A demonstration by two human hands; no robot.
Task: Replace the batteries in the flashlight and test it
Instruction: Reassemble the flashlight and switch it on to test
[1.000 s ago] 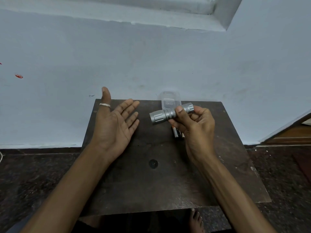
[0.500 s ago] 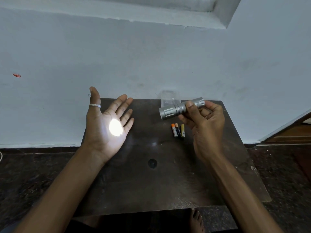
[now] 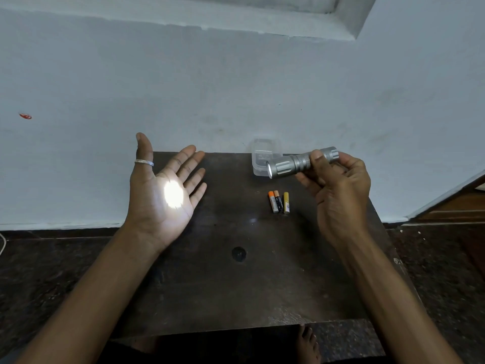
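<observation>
Above the table's far right, the flashlight (image 3: 294, 165) shines, pinched in the right hand (image 3: 338, 185).

Its beam lands as a bright spot on the left hand (image 3: 168, 190), held spread and empty, so the test looks passed and the swap seems done. Three batteries (image 3: 279, 201), presumably the old ones, lie on the dark table (image 3: 236, 285) just below the flashlight; their labels are too small to read. A clear plastic case (image 3: 259, 156) sits behind it.

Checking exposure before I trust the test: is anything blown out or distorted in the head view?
Head view: beam spot on the left hand clips white; flashlight lens glares; table dim; wide-angle lens bends the wall ledge.
</observation>
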